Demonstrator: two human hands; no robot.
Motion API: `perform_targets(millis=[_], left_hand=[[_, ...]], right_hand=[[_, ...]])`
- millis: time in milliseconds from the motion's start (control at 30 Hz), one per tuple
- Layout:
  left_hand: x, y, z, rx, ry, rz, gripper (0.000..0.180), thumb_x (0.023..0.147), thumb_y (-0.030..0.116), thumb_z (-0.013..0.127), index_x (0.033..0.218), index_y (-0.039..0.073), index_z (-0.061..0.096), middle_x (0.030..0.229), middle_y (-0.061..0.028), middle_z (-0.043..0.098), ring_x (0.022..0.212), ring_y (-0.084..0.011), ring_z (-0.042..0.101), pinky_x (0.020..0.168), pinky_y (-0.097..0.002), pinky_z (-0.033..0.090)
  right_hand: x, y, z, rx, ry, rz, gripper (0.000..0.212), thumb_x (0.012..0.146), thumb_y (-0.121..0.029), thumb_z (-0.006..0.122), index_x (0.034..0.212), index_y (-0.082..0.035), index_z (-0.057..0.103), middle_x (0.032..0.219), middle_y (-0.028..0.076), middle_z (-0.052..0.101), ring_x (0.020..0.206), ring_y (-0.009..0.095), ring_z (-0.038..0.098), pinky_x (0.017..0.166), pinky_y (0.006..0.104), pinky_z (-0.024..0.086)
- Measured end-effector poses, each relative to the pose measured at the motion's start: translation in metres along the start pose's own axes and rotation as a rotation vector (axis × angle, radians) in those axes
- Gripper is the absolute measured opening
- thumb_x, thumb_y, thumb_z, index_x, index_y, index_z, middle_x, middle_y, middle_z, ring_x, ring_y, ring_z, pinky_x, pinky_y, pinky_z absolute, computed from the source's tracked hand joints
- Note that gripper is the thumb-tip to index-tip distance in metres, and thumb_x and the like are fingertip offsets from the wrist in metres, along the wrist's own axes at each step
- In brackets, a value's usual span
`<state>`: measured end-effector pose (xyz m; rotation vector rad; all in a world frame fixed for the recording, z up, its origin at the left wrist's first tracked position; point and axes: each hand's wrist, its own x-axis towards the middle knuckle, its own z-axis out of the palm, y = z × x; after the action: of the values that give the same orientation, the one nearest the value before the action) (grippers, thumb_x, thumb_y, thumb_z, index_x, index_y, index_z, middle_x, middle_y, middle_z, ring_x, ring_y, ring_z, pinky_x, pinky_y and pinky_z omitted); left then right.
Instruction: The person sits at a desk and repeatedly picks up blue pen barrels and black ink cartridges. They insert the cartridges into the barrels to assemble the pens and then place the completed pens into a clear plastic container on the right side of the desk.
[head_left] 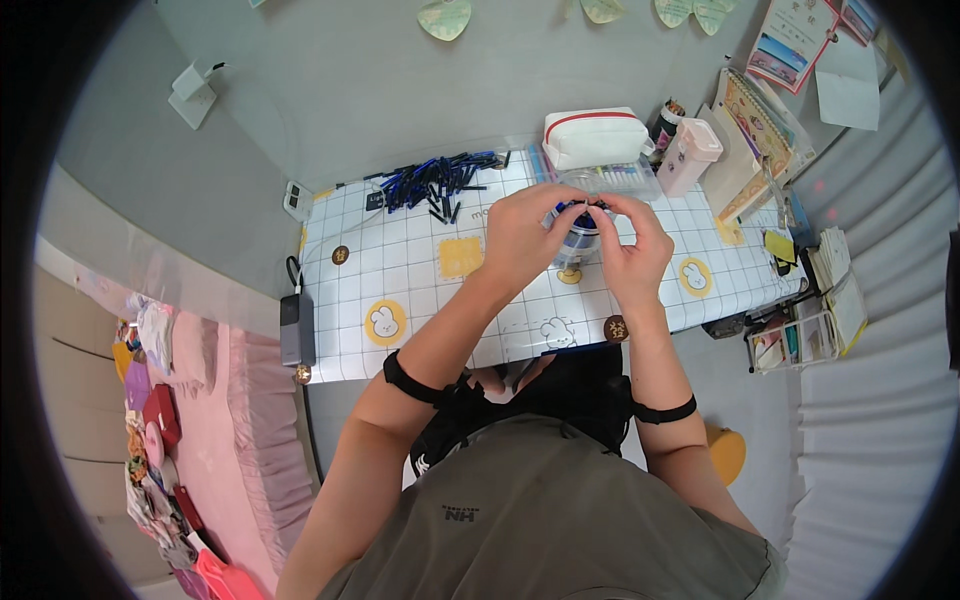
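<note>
My left hand (pixel 522 228) and my right hand (pixel 640 248) come together over a clear round container (pixel 578 250) on the table. Thumbs and fingertips of both hands are pinched close to each other above its top. Whatever they hold is too small and too covered to make out. Inside the container dark blue pieces show between the hands. Farther left on the table lies a loose pile of short, thin dark blue and black sticks (pixel 430 183), which look like ink cartridges, with a few scattered at its near edge.
Behind my hands stand a white pouch (pixel 597 138) with red trim and a clear tray (pixel 630 182). A pink box (pixel 690 157), a pen holder (pixel 667 125) and upright notebooks (pixel 755 130) fill the back right. A dark power bank (pixel 297 330) sits at the left edge.
</note>
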<state>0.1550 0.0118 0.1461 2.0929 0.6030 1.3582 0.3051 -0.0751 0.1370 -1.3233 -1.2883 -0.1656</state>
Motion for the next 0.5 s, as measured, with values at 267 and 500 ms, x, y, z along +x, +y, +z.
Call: perform_targets(millis=[267,500], left_hand=[[0.000,-0.015,0.017,0.179,-0.030,0.152,0.017,0.097,0.014,0.082,0.112,0.007,0.085,0.117,-0.0099,0.083,0.120,-0.0332,0.074,0.108,-0.0454,0.054],[-0.010,-0.030,-0.001,0.221,0.021,0.076,0.029,0.102,0.017,0.078,0.129,0.005,0.078,0.146,-0.0170,0.068,0.140,-0.0393,0.061,0.116,-0.0498,0.048]], right_hand=[[-0.005,0.020,-0.006,-0.136,-0.064,-0.033,0.014,0.099,-0.011,0.080,0.111,-0.004,0.082,0.116,0.011,0.081,0.118,0.033,0.069,0.101,0.0431,0.056],[-0.007,0.004,0.006,-0.188,-0.001,-0.045,0.017,0.101,-0.013,0.077,0.116,-0.006,0.079,0.137,0.013,0.071,0.127,0.035,0.061,0.108,0.0462,0.050]])
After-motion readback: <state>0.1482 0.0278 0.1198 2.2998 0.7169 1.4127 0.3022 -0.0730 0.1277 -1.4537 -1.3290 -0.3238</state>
